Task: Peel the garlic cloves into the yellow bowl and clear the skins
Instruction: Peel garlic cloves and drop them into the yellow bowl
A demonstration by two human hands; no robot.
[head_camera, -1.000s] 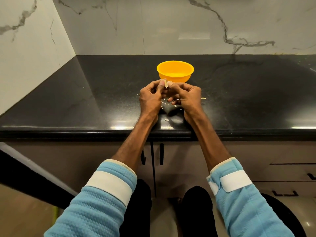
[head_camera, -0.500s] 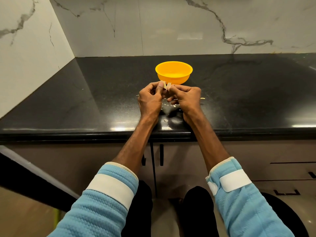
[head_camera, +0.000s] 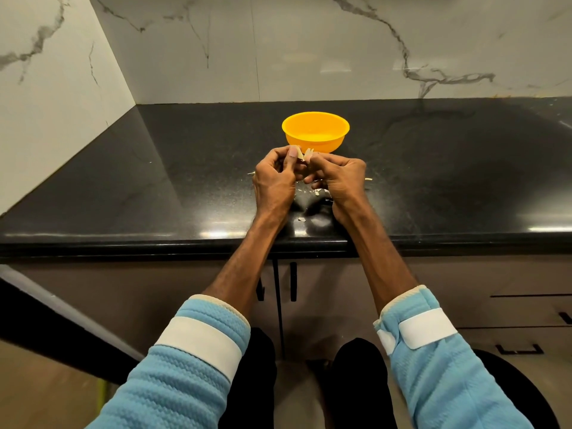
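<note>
Garlic clove: centre of frame, pinched between the curled fingertips of the left hand and right hand, with pale skin flaps sticking up from it; judged to be mid-peel. Yellow bowl: just above the hands, upright on the black counter; no peeled cloves show in the visible part of its inside. Skins: small loose scraps on the counter under and beside the hands, not cleared. Outstanding, by judgement: strip this clove, drop it in the bowl, gather the skins.
</note>
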